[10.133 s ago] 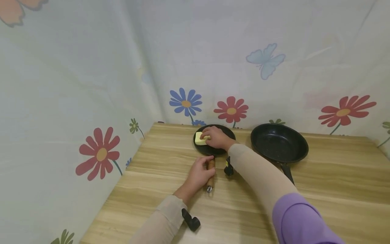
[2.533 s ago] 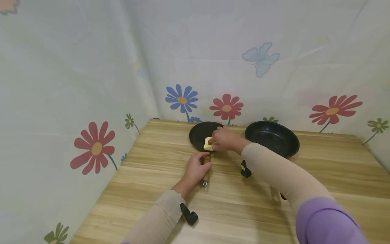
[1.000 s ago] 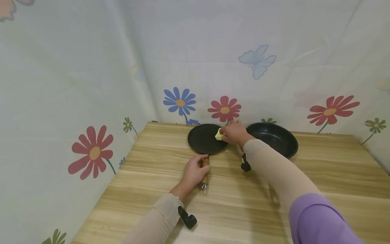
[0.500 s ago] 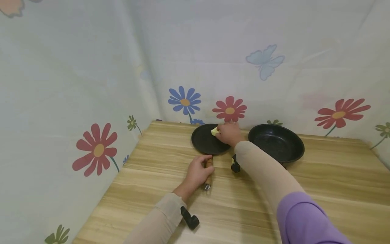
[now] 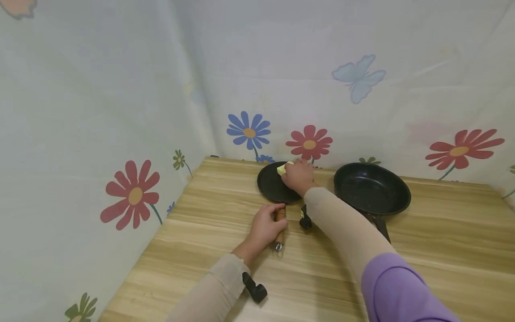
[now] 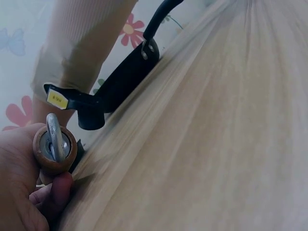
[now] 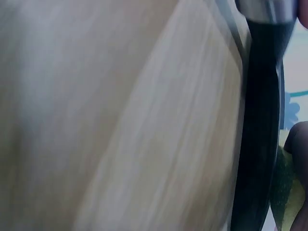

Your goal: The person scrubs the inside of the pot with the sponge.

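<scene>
My left hand (image 5: 263, 226) grips the wooden handle (image 5: 280, 237) of a small flat black pan (image 5: 269, 185). The handle's end, with its metal ring (image 6: 57, 144), shows in the left wrist view between thumb and fingers. Over the far part of that pan, my right hand (image 5: 299, 176) holds a yellow sponge (image 5: 282, 169), its fingers covering much of it. In the right wrist view the sponge (image 7: 291, 192) shows a dark green layer beside the pan's black side (image 7: 257, 144).
A deeper black frying pan (image 5: 372, 188) stands to the right, its dark handle (image 5: 381, 227) pointing toward me and partly behind my right sleeve. The wood-grain table (image 5: 193, 223) meets flower-printed sheeting (image 5: 281, 67) at the back and left.
My right hand has moved the sponge around the flat pan, from its left part to the near edge, then the right rim, and now the far edge. My left hand keeps its grip.
</scene>
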`<act>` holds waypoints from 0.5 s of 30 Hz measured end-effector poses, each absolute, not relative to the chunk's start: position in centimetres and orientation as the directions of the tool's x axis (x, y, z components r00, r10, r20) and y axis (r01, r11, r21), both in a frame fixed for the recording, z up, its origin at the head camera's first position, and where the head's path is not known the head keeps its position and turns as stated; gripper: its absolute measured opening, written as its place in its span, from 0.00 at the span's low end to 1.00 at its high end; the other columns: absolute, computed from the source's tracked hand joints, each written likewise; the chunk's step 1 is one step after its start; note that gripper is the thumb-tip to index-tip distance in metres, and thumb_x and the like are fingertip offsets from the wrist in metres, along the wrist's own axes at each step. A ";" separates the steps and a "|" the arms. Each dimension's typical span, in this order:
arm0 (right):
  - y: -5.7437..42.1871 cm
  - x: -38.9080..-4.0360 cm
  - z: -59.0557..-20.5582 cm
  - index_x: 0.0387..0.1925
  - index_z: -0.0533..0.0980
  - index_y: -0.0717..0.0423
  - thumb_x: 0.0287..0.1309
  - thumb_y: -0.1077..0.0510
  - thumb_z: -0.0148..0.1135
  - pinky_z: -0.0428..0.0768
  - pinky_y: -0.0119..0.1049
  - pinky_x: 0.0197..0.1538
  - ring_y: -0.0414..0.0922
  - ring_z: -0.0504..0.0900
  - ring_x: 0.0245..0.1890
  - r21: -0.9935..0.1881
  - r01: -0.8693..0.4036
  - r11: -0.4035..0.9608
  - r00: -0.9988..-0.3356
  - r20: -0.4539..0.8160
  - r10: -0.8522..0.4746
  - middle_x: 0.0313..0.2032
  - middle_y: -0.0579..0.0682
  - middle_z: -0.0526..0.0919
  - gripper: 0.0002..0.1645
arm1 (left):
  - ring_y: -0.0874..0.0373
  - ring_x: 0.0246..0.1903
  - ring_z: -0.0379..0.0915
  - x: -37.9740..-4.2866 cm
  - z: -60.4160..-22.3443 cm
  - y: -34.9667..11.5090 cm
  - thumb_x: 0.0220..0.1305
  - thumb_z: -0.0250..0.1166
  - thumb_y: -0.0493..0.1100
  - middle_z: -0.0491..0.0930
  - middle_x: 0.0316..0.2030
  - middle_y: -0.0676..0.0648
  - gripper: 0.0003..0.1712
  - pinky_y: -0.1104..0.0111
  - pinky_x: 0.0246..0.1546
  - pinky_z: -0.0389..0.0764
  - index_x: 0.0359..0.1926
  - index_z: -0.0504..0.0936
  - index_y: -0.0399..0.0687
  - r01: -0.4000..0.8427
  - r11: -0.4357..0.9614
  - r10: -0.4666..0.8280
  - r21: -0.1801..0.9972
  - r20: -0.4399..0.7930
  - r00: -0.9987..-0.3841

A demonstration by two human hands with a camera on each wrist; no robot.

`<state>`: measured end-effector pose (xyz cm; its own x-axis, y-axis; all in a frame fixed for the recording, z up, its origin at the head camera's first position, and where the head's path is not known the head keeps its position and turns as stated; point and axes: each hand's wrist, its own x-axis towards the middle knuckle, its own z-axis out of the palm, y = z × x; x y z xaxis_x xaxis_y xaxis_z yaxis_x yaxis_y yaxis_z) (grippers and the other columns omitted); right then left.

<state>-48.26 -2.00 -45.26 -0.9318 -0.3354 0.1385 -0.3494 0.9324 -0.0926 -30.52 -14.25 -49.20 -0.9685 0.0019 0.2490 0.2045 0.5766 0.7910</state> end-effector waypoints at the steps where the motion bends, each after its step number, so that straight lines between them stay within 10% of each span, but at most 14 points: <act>1: -2.2 -48.3 -45.3 0.58 0.80 0.51 0.69 0.46 0.52 0.63 0.64 0.65 0.64 0.68 0.61 -0.093 -0.340 0.936 -0.935 0.138 -0.326 0.56 0.63 0.77 0.23 | 0.55 0.45 0.74 -30.5 -49.2 -14.3 0.51 0.66 0.42 0.80 0.47 0.47 0.29 0.61 0.49 0.75 0.58 0.84 0.47 0.202 0.576 0.003 0.792 0.245 -0.969; 15: -4.0 -48.0 -45.6 0.62 0.77 0.48 0.69 0.48 0.53 0.64 0.59 0.64 0.61 0.70 0.60 -0.082 -0.432 0.898 -0.896 0.151 -0.417 0.57 0.61 0.77 0.24 | 0.52 0.49 0.76 -30.2 -48.5 -14.2 0.50 0.66 0.41 0.81 0.51 0.45 0.30 0.58 0.54 0.75 0.58 0.84 0.47 0.177 0.567 -0.006 0.805 0.219 -0.976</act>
